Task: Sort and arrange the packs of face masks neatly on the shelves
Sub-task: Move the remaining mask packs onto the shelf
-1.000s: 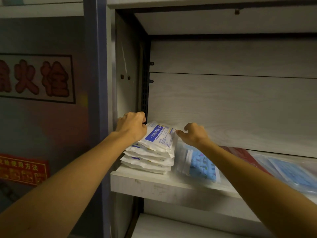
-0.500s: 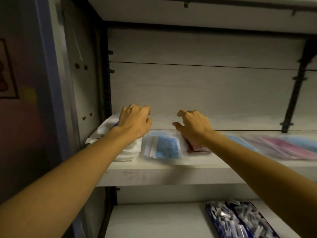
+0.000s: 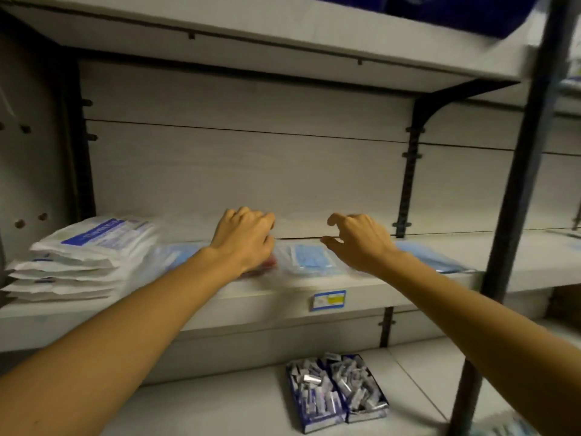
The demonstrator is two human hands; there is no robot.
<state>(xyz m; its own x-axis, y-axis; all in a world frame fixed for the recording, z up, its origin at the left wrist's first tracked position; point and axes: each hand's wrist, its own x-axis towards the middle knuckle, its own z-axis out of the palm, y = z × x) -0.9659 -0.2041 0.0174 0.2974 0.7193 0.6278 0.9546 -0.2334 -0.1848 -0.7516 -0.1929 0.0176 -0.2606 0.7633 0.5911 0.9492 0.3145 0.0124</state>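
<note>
A pale wood-grain shelf (image 3: 283,294) in a dim store unit holds packs of face masks. A stack of white paper packs with blue labels (image 3: 85,256) sits at its left end. The left hand (image 3: 243,239) hovers, fingers curled, over a red pack (image 3: 267,265); whether it holds anything is unclear. The right hand (image 3: 358,239), fingers loosely bent and holding nothing, hangs beside a clear pack of blue masks (image 3: 309,258). Two blue boxes of small foil sachets (image 3: 336,391) lie on the shelf below.

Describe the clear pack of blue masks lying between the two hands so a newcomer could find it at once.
Start at the pale middle shelf with the blue and yellow price tag on its front edge. Just above that tag lies the clear plastic pack of light blue masks, between the left hand and right hand. Unlike the stacked white packs with blue labels far left, it lies single and see-through.
</note>
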